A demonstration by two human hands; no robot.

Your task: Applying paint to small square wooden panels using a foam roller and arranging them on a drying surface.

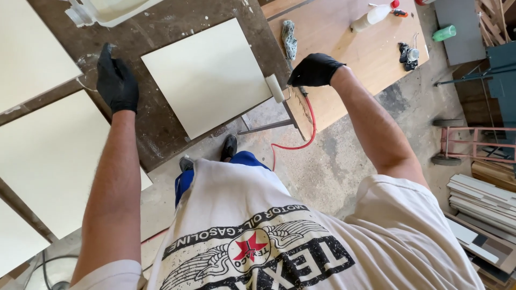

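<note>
Right hand [314,70] is gripping a paint roller [275,88] at the cream panel's [207,75] right edge; left hand [116,80], grip empty, is resting on the bench [161,123] left of the panel.

Bare stained worktop [161,115] open around 1 cream panel [207,75]; narrow strips only between 3 more cream panels [51,156] at left. White tray [110,11] blocking far edge; rag [289,38], squeeze bottle [371,16], dark goggles [408,55] scattered on plywood table [349,59].

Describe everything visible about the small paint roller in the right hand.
The paint roller has a short, pale, cream-coated sleeve on a thin metal frame. The black-gloved right hand grips its handle, which the glove hides. The sleeve rests at the right edge of the cream square panel lying on the stained worktable.
</note>
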